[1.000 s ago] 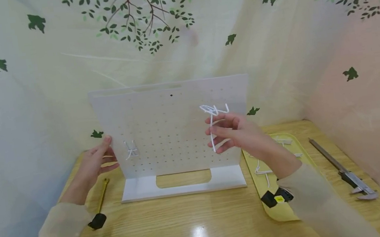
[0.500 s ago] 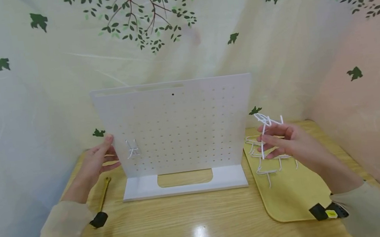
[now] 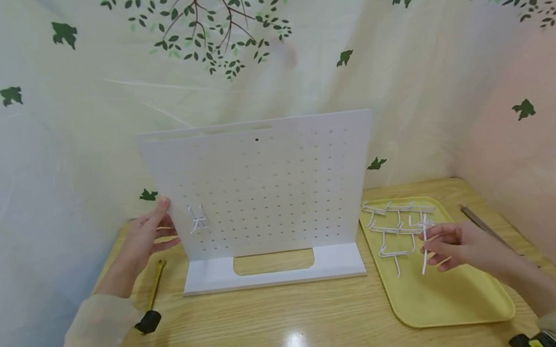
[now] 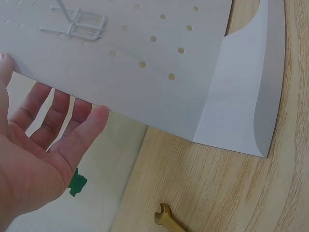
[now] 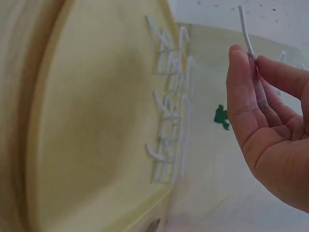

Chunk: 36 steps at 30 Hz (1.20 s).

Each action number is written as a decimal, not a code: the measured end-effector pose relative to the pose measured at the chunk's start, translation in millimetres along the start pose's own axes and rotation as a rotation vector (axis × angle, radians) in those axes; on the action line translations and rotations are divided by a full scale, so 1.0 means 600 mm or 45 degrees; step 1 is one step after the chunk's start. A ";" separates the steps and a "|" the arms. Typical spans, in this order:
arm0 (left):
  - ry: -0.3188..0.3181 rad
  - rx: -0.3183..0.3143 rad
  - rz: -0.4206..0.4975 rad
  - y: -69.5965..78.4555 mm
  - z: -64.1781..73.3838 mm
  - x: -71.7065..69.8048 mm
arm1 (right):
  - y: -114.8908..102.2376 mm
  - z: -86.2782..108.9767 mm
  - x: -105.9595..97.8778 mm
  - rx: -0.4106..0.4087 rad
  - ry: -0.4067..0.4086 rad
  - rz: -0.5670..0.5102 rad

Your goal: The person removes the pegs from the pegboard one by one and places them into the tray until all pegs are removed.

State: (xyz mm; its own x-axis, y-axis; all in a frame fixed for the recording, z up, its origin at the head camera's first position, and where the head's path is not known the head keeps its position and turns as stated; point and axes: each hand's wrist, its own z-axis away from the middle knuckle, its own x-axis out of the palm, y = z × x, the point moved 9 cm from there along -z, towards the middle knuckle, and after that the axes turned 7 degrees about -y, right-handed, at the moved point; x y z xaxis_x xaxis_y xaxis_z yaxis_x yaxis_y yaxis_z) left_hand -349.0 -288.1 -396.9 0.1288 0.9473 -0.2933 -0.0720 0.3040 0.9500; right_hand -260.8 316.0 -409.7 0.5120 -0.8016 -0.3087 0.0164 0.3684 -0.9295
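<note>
A white pegboard (image 3: 265,198) stands upright on its white base. My left hand (image 3: 148,234) steadies its left edge, thumb at the front and fingertips (image 4: 99,113) right at the edge. A white wire hook (image 3: 198,220) hangs on the board near that hand. My right hand (image 3: 453,245) pinches another white pegboard hook (image 5: 245,31) by its long prong, between thumb and fingers, over the yellow tray (image 3: 447,303). In the head view its upper end overlaps several white hooks (image 3: 394,253) lying in the tray's far half.
A brass-coloured wrench (image 3: 157,284) lies on the wooden table (image 3: 255,336) left of the board, partly covered by the black wrist camera (image 3: 148,321). At the right, a caliper (image 3: 479,222) is mostly hidden behind my right arm. A patterned curtain (image 3: 269,94) hangs behind.
My right hand has carried its hook from in front of the board's right side, rightward and down to over the tray. My left hand has stayed at the board's edge.
</note>
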 end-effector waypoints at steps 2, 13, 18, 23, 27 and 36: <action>0.003 -0.001 -0.003 -0.001 -0.001 0.000 | 0.027 0.003 -0.004 0.041 -0.023 -0.018; -0.011 -0.001 0.014 0.002 -0.005 -0.002 | 0.120 0.011 -0.002 0.219 -0.027 -0.127; -0.018 -0.008 0.000 0.001 -0.004 0.001 | 0.140 0.006 0.006 0.257 -0.044 -0.171; -0.021 -0.009 0.004 -0.002 -0.004 0.001 | 0.151 0.001 0.011 0.272 -0.057 -0.198; -0.020 -0.006 0.002 -0.003 -0.007 -0.001 | 0.154 -0.001 0.014 0.279 -0.072 -0.190; -0.016 -0.016 -0.004 -0.002 -0.006 0.001 | 0.148 -0.003 0.012 0.279 -0.052 -0.204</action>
State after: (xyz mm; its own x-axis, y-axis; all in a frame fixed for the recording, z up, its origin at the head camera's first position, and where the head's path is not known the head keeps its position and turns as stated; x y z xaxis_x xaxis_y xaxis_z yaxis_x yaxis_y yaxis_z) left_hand -352.2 -287.9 -398.8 0.1411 0.9452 -0.2946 -0.0841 0.3079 0.9477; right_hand -257.5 342.2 -494.9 0.5219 -0.8399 -0.1487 0.2829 0.3349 -0.8988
